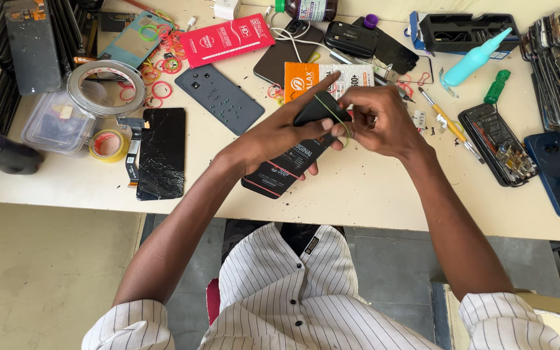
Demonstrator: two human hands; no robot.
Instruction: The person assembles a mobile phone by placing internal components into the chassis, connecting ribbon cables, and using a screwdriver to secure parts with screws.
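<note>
Left hand (279, 133): you clamp the black phone (315, 109).
Right hand (377, 122): pinches its green rubber band (333, 111), seemingly.
Handling: light, rigid, slippery; grip the edges.

Head view: left hand (279, 133) and right hand (378, 121) together grip a flat black packaged phone part (291, 159), a thin green rubber band (333, 110) stretched around it, above the cream worktable (358, 194); cracked black screen panel (161, 153) lies at left.
</note>
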